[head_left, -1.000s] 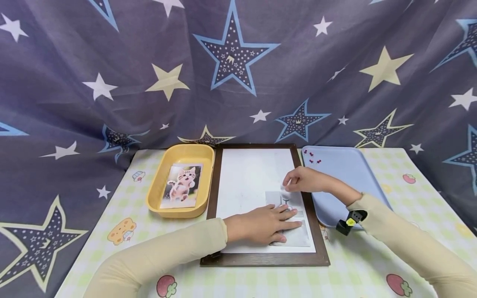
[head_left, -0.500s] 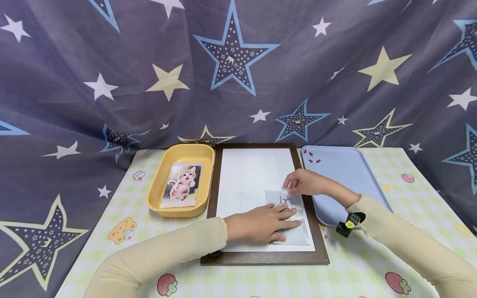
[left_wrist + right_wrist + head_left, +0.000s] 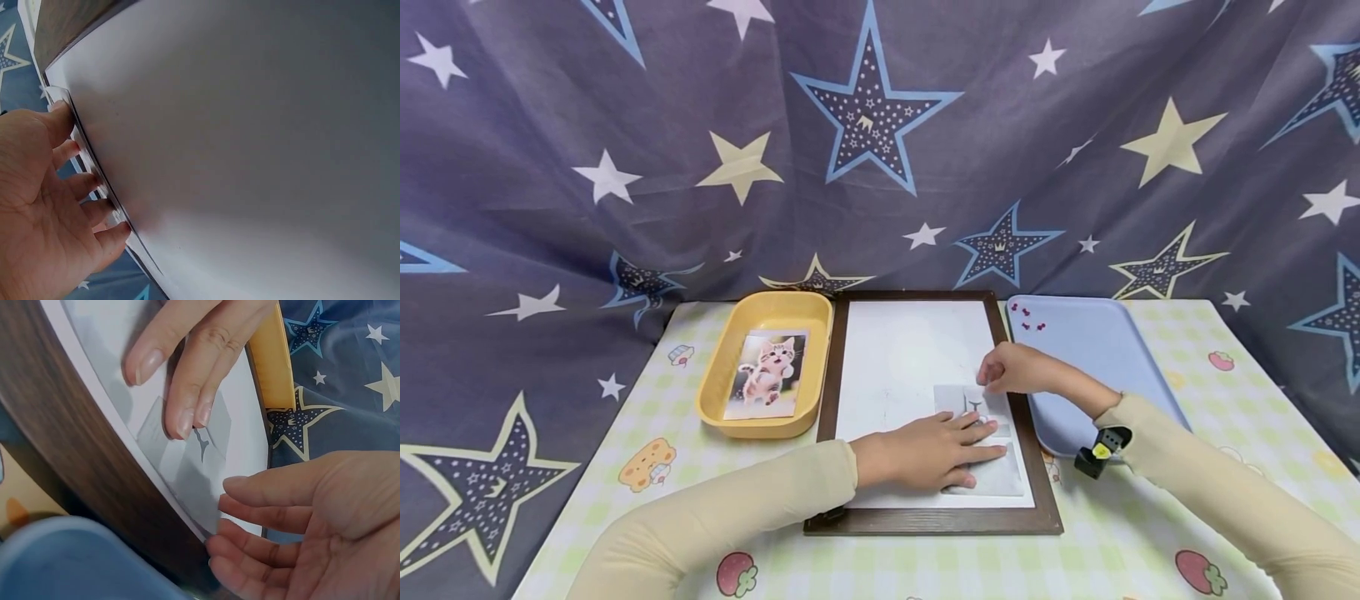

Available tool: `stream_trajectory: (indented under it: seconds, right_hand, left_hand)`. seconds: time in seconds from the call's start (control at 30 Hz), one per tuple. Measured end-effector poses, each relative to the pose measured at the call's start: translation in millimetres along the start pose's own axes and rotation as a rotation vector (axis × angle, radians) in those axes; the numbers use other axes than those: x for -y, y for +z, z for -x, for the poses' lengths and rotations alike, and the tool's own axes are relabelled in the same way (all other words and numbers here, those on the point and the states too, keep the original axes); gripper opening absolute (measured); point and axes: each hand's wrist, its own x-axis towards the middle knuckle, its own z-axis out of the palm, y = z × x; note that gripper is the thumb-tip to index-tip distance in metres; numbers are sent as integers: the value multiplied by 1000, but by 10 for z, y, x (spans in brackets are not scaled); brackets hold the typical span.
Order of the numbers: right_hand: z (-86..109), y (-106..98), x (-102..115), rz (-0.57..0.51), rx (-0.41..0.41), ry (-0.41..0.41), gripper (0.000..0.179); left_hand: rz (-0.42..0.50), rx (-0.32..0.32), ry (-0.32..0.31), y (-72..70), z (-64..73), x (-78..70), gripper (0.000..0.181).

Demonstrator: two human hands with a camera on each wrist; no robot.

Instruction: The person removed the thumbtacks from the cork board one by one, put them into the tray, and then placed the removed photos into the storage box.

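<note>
A whiteboard point(image 3: 902, 350) with a dark brown frame lies on the table. Two pale grey picture cards rest at its lower right: the upper card point(image 3: 951, 395) bears a dark forked mark, and the lower card point(image 3: 1000, 477) sits just below. My left hand point(image 3: 936, 452) presses across both with fingers spread, covering part of them. At the upper card's right corner, my right hand point(image 3: 1018, 367) has curled fingers; thumb and forefinger pinch its edge in the right wrist view. The left wrist view shows mostly bare board beside the left hand point(image 3: 56, 206).
To the left, a yellow tray point(image 3: 711, 400) holds a kitten picture point(image 3: 767, 375). A blue tray point(image 3: 1097, 333) with several red push pins point(image 3: 1026, 325) stands right of the board. Behind the checked tablecloth point(image 3: 850, 567) hangs a starry curtain point(image 3: 925, 125).
My right hand has shifted slightly right and down along the upper card's corner, and the pale flap by its fingertips now lies lower. My left hand stays in place.
</note>
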Motion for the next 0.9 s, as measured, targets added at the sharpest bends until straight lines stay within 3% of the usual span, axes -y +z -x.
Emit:
stream_trajectory:
  seconds: [0.37,0.63,0.9]
  right_hand:
    - [11,-33,-19,-178,77,124,6]
    - [28,-35,-53,-319,156,214,12]
    - [37,-31,-114,-481,185,281,23]
  left_hand:
    - [8,-5,2,10,2,3,58]
    - [8,-3,1,7,13,-5,58]
    - [14,3,-9,13,5,3,59]
